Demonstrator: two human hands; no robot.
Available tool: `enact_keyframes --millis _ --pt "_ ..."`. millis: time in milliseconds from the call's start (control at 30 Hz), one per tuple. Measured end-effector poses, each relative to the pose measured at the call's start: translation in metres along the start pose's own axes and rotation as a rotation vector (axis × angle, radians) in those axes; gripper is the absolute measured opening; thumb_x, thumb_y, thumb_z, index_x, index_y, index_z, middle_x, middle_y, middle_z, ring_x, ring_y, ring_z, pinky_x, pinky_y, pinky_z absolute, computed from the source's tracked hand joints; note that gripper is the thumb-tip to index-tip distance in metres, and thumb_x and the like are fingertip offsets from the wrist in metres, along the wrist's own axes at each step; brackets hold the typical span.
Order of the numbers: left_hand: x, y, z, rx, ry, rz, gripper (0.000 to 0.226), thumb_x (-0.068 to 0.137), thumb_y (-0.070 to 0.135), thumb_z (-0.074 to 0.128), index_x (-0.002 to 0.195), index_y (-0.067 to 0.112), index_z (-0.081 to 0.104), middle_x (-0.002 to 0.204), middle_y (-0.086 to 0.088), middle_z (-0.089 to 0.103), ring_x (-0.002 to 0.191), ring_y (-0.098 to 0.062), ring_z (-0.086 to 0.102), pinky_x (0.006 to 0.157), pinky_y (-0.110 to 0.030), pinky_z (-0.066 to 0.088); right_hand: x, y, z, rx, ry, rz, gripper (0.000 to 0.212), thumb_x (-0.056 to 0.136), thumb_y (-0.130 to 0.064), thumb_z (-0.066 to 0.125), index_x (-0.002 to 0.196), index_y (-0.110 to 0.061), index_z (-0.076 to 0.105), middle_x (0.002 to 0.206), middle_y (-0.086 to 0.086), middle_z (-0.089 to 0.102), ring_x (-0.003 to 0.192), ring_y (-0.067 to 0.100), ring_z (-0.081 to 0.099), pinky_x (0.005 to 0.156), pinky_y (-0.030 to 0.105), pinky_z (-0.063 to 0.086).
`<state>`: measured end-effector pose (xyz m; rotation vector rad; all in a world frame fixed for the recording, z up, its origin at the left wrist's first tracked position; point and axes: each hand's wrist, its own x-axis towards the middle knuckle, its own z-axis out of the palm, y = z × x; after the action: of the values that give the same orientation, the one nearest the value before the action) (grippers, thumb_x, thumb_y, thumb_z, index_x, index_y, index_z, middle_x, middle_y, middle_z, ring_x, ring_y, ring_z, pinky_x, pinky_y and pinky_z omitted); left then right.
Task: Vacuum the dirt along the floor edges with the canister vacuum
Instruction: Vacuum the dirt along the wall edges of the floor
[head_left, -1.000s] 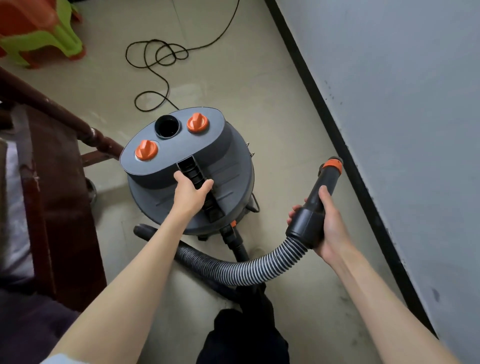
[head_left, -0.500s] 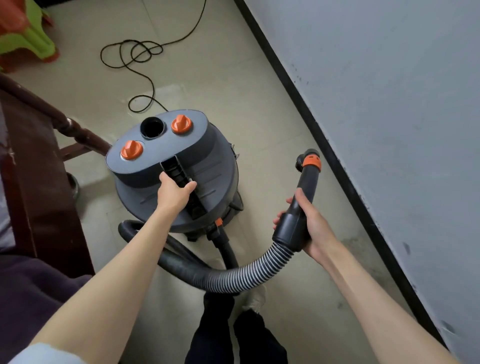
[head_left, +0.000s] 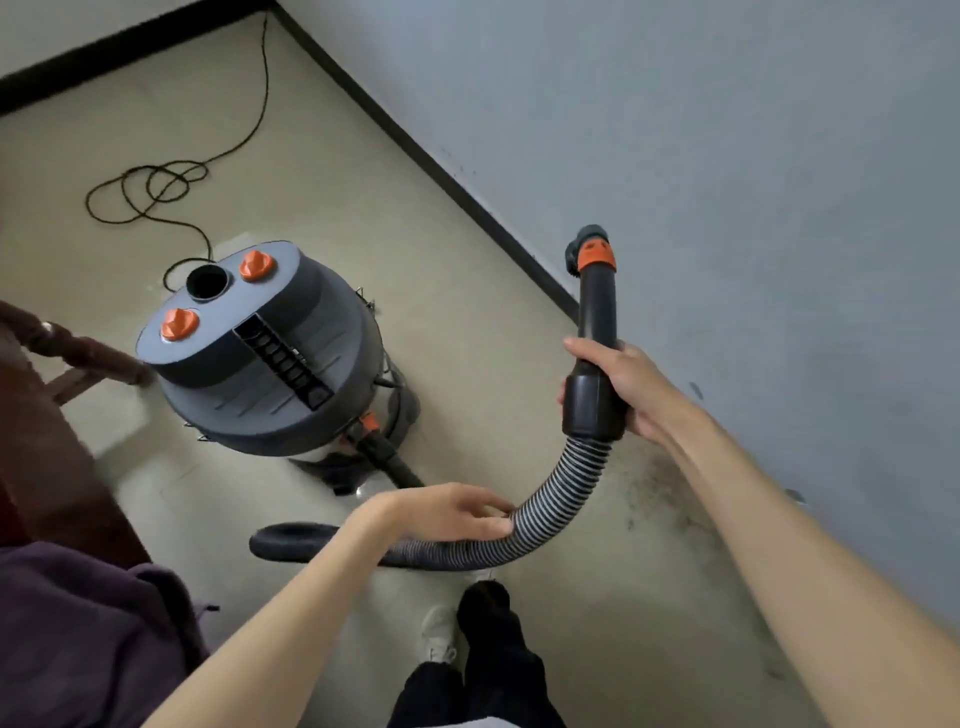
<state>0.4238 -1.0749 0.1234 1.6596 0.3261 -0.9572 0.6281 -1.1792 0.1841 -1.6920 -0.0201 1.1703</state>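
The grey canister vacuum (head_left: 270, 364) with two orange knobs stands on the beige floor, its carry handle free. My right hand (head_left: 631, 389) grips the black hose handle (head_left: 595, 374), whose orange-ringed nozzle end (head_left: 592, 252) points up toward the wall. The ribbed hose (head_left: 561, 499) curves down from the handle and back to the canister. My left hand (head_left: 447, 512) reaches over the hose with fingers straight, its fingertips touching the ribbed part. Dark specks of dirt (head_left: 670, 499) lie on the floor by the black baseboard (head_left: 467, 192).
A black power cord (head_left: 156, 187) coils on the floor behind the vacuum. A dark wooden chair (head_left: 62, 395) with a purple cloth (head_left: 88, 634) stands at the left. My feet (head_left: 467, 634) are just below the hose. The grey wall runs along the right.
My left hand has let go of the canister's carry handle and moved down to the hose. My right hand has raised the hose handle toward the wall.
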Motion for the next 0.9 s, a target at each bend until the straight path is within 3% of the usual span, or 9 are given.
enact_keyframes --millis 67,133,200,367,500,633,733,900 --pt "0.002 0.022 0.03 0.092 -0.1 0.023 0.06 0.092 0.04 0.057 0.146 0.026 0.033 0.141 0.001 0.046 0.126 -0.012 0.046 0.107 -0.026 0.035 -0.035 0.004 -0.018 -0.016 0.027 -0.08 0.026 0.09 -0.025 0.069 0.095 -0.014 0.046 0.064 0.013 0.065 0.054 0.027 0.065 0.052 0.034 0.055" --pt "0.009 0.028 0.045 0.159 -0.074 0.055 0.061 0.089 0.032 0.064 0.144 0.025 0.038 0.137 -0.001 0.051 0.123 -0.019 0.051 0.107 -0.035 0.038 -0.051 0.003 -0.022 -0.062 0.033 -0.129 0.027 0.089 -0.027 0.07 0.098 -0.013 0.049 0.065 0.012 0.067 0.057 0.027 0.066 0.055 0.034 0.055" --pt "0.01 0.043 0.07 0.221 -0.068 0.101 0.057 0.088 0.026 0.066 0.14 0.022 0.042 0.127 0.0 0.056 0.116 -0.021 0.056 0.103 -0.036 0.042 -0.083 0.013 -0.037 -0.063 0.098 -0.169 0.027 0.089 -0.029 0.07 0.101 -0.012 0.053 0.068 0.01 0.069 0.06 0.024 0.067 0.056 0.033 0.056" --pt "0.018 0.087 0.141 0.315 -0.063 0.199 0.049 0.09 0.023 0.064 0.134 0.02 0.043 0.125 -0.004 0.056 0.109 -0.021 0.056 0.095 -0.032 0.044 -0.164 0.048 -0.091 -0.159 0.269 -0.208 0.037 0.085 -0.033 0.074 0.111 -0.012 0.058 0.103 0.015 0.069 0.086 0.027 0.067 0.085 0.044 0.056" --pt "0.041 0.133 0.21 0.375 -0.043 0.294 0.052 0.091 0.023 0.063 0.137 0.018 0.04 0.127 -0.005 0.056 0.11 -0.02 0.056 0.087 -0.023 0.041 -0.224 0.064 -0.142 -0.227 0.369 -0.264 0.038 0.082 -0.029 0.077 0.112 -0.019 0.057 0.105 0.002 0.066 0.09 0.016 0.066 0.078 0.029 0.055" --pt "0.071 0.183 0.283 0.394 0.005 0.375 0.054 0.088 0.023 0.067 0.135 0.016 0.041 0.125 -0.008 0.057 0.109 -0.024 0.056 0.094 -0.034 0.045 -0.278 0.089 -0.198 -0.371 0.526 -0.356 0.027 0.082 -0.031 0.074 0.104 -0.024 0.059 0.089 -0.009 0.064 0.079 0.009 0.064 0.065 0.021 0.051" --pt "0.093 0.223 0.341 0.4 0.033 0.4 0.053 0.085 0.024 0.07 0.13 0.017 0.044 0.12 -0.01 0.059 0.106 -0.027 0.057 0.095 -0.041 0.046 -0.32 0.11 -0.245 -0.483 0.615 -0.428 0.02 0.085 -0.034 0.069 0.102 -0.03 0.059 0.083 -0.013 0.062 0.076 0.005 0.06 0.066 0.022 0.048" --pt "0.12 0.273 0.415 0.414 0.023 0.363 0.042 0.089 0.023 0.065 0.128 0.02 0.049 0.12 -0.007 0.057 0.101 -0.024 0.06 0.093 -0.037 0.048 -0.387 0.158 -0.327 -0.521 0.588 -0.429 0.031 0.086 -0.029 0.07 0.116 -0.026 0.063 0.091 -0.007 0.065 0.084 0.013 0.062 0.074 0.026 0.049"
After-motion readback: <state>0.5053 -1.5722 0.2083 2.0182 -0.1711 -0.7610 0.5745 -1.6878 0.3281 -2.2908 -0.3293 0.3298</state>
